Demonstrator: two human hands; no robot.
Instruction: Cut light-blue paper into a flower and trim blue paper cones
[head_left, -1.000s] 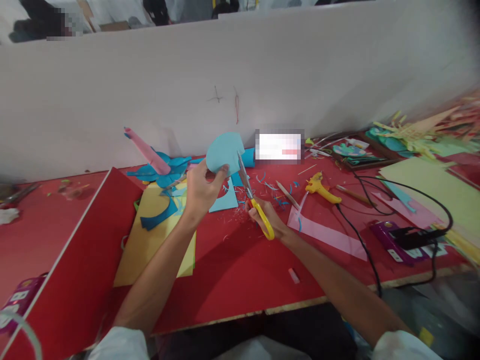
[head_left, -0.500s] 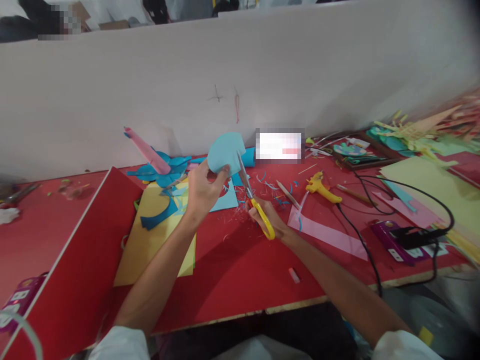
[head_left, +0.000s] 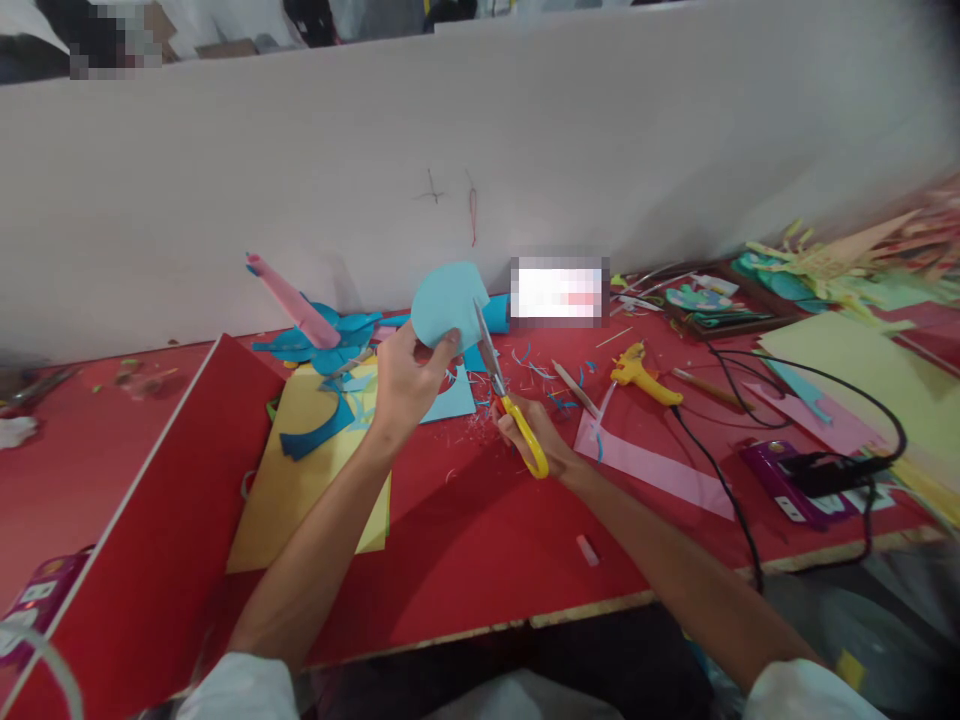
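Between its thumb and fingers my left hand (head_left: pixel 411 380) pinches a rounded light-blue paper piece (head_left: pixel 448 300), raised above the table. My right hand (head_left: pixel 536 430) is closed round the yellow handle of a pair of scissors (head_left: pixel 525 425). The scissor blades point up and meet the right edge of the paper. Below my hands lie a light-blue sheet with a curved cut-out (head_left: pixel 454 398) and many thin blue paper scraps (head_left: pixel 529 370). A dark-blue curved paper offcut (head_left: pixel 319 435) rests on yellow sheets to the left.
A yellow glue gun (head_left: pixel 646 377) with a black cord lies right of my hands, near a pencil (head_left: pixel 576 387) and a pink paper strip (head_left: pixel 656 468). A red divider (head_left: pixel 150 540) stands at left. A pink paper cone (head_left: pixel 296 302) leans over blue paper shapes at the back.
The light-blue paper has turned slightly and shifted a little left in my left hand. The scissors and my right hand stay almost where they were.
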